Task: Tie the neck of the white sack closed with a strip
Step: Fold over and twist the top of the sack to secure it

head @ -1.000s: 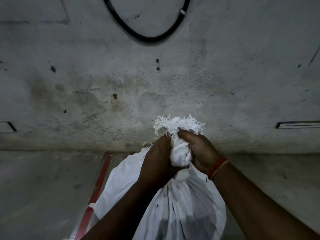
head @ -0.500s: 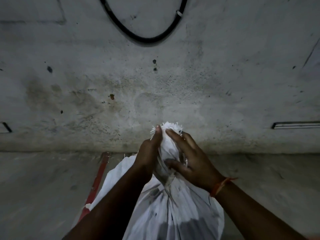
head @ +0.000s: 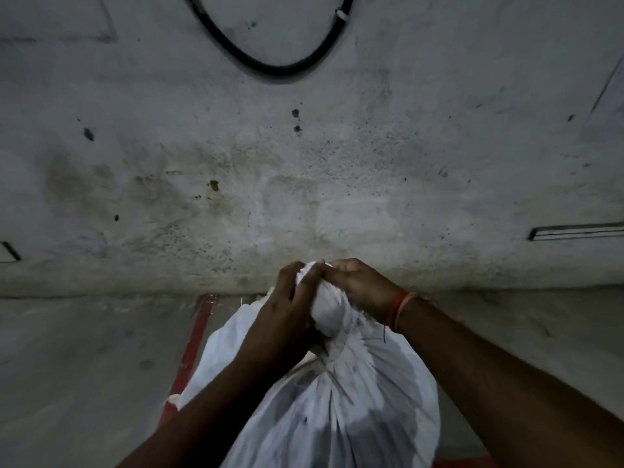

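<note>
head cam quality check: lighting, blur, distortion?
Head view: dim, flat light, no glare; the hands read nearly black against the white sack. Wide-angle bend shows in the curved wall-floor seam. Left hand and right hand at the sack's neck look slightly soft; no strip can be made out.

My one camera sits on my head, looking forward and down along my forearms, close over my left hand (head: 287,309), right hand (head: 363,287) and the white sack (head: 354,407), facing a concrete wall (head: 304,163).
</note>
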